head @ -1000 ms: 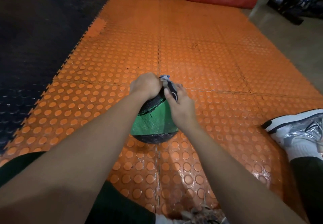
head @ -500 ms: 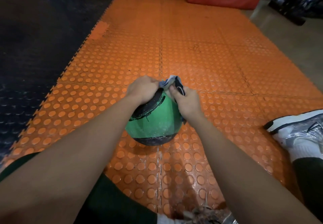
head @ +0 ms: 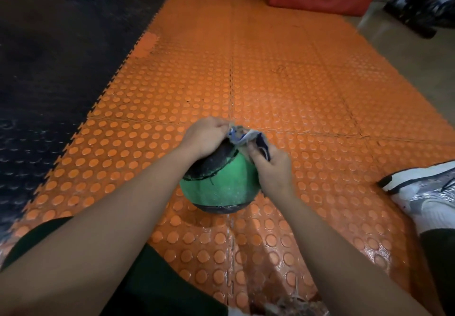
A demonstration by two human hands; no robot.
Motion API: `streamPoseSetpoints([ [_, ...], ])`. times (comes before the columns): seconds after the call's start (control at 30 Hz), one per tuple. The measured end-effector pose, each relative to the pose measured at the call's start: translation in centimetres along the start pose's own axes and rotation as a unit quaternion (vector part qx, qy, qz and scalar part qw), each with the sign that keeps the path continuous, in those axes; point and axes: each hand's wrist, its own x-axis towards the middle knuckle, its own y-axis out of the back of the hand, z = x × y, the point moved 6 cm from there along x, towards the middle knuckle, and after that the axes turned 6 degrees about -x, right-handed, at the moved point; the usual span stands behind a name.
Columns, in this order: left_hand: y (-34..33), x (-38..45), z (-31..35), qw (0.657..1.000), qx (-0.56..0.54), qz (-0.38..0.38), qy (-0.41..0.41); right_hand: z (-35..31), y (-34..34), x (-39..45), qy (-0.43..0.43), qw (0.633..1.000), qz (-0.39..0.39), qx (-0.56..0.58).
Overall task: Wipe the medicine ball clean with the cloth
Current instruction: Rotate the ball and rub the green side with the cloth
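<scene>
We sit on the orange studded mat [head: 283,98], the green-and-black medicine ball [head: 219,187] resting between our arms. Our left hand [head: 204,138] and right hand [head: 270,165] both clutch the cloth [head: 248,138] atop it.

Both bare forearms reach forward from the bottom of the view and draw together ahead of the seated person. The left hand [head: 205,136] sits a little farther out, palm down, knuckles up, its fingers curled over and closed at the far side. The right hand [head: 270,165] is close beside it, a touch nearer the body, wrist bent slightly inward, thumb and fingers pinched together at the top. The two hands nearly meet at the fingertips. Both elbows lie out of view, and the arms look almost straight.
</scene>
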Motion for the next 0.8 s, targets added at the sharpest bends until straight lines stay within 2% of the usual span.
streamPoseSetpoints([
  [0.07,0.1,-0.8,-0.2,0.997,-0.070,-0.019,-0.017,1.4,0.8,1.1,-0.081,0.997,0.004,0.018],
  [0.1,0.3,-1.1,-0.6,0.993,-0.112,-0.027,-0.026,1.6,1.1,1.7,-0.101,0.995,-0.005,0.023],
  [0.17,0.7,-2.1,-2.0,0.991,-0.128,-0.032,-0.034,1.5,1.5,2.9,-0.127,0.991,-0.032,0.008],
  [0.27,0.4,-3.3,-3.4,0.993,-0.116,0.005,-0.038,-0.2,1.2,5.2,-0.111,0.991,-0.045,-0.065],
  [0.4,-0.4,-3.6,-3.1,0.993,-0.078,0.052,-0.074,-1.8,-2.7,6.1,-0.077,0.974,-0.129,-0.172],
  [0.5,-0.8,-3.3,-3.2,0.994,-0.022,0.087,-0.067,-2.2,-2.7,5.3,-0.038,0.967,-0.080,-0.238],
  [0.57,-1.1,-3.1,-2.6,0.993,0.017,0.096,-0.063,-2.3,-1.8,4.8,-0.017,0.981,-0.041,-0.191],
  [0.67,-1.3,-2.7,-2.0,0.992,0.038,0.099,-0.070,-1.6,-0.9,4.0,-0.001,0.999,-0.016,-0.050],
  [0.8,-0.9,-2.3,-2.4,0.994,0.025,0.090,-0.062,-1.5,-1.0,2.8,0.040,0.998,-0.029,0.039],
])
